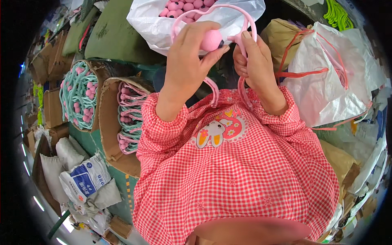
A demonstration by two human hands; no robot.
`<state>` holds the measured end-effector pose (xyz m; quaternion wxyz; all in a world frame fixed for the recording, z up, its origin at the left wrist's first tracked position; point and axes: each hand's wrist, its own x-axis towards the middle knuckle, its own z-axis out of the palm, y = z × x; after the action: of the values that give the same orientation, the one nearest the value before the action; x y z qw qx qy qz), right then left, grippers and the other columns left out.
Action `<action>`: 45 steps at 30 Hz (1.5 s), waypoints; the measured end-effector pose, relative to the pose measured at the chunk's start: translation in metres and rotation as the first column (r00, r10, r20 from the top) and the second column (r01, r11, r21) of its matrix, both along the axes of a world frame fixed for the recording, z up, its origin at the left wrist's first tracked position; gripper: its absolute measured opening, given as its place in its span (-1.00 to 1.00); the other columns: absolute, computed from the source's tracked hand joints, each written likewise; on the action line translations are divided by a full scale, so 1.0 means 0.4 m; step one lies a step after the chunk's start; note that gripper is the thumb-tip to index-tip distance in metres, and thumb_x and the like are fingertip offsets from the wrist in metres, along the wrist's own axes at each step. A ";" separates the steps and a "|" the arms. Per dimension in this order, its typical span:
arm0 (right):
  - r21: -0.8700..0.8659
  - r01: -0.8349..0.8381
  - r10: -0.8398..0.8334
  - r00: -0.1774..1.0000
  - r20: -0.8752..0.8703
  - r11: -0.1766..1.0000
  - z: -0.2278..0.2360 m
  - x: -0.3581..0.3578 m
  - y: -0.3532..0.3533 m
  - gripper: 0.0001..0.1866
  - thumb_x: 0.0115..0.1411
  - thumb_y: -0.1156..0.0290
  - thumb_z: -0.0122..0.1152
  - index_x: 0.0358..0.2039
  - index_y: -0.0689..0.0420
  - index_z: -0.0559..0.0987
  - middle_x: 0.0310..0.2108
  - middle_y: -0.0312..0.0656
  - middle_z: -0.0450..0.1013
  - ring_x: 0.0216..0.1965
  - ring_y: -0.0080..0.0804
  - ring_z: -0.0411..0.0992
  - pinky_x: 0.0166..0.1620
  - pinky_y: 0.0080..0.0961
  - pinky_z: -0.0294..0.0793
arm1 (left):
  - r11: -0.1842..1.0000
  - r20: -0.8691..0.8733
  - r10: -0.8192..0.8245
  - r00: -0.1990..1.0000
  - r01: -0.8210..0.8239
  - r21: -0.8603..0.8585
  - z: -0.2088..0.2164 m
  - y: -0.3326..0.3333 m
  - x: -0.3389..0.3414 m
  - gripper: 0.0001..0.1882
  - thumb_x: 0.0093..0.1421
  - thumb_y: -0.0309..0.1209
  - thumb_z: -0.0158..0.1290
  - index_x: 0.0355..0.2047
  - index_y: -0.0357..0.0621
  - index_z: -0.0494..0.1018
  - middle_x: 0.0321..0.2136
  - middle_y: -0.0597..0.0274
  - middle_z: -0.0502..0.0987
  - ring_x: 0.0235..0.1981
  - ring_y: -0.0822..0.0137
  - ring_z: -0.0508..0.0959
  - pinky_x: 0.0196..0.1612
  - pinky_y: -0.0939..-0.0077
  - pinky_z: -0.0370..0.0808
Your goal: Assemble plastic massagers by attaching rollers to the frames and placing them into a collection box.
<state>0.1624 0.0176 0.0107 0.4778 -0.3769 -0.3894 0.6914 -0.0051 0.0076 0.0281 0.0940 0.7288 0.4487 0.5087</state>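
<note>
My left hand [184, 59] pinches a pink ball [211, 40] that has a dark spot on its side facing right. My right hand [256, 59] is closed around a bent pink plastic tube frame [222, 6], whose loop arches above both hands. A short stub [232, 38] sticks out from the frame toward the ball, with a small gap between them. The frame's two curved ends hang down in front of my checked apron [245, 175]. Just beyond my hands stands a white plastic bag [148, 25] holding many pink balls [188, 7].
To the left, a cardboard box [109, 139] holds pink and mint-green tube frames with pink balls; another container beside it holds mint-green frames [77, 98]. Green sacks [118, 34] lie behind. A white woven bag [312, 81] with red straps stands at the right.
</note>
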 end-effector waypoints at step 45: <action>0.215 -0.144 0.061 0.935 0.349 0.966 -0.154 -0.157 -0.083 -0.63 0.36 0.11 -0.04 -0.27 0.22 0.45 -0.54 -0.36 0.31 -0.55 -0.68 0.25 -0.57 -0.69 0.24 | 0.876 -0.379 0.006 0.925 -0.188 -0.444 -0.179 -0.091 -0.102 -0.70 -0.13 -0.35 0.23 -0.36 -0.13 0.48 -0.44 0.03 0.57 -0.28 -0.02 0.54 -0.24 0.17 0.44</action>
<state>0.0997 -0.0156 -0.0510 0.4082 -0.4095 -0.5649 0.5886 -0.0461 -0.0286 -0.0435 0.1573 0.7417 0.6051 0.2431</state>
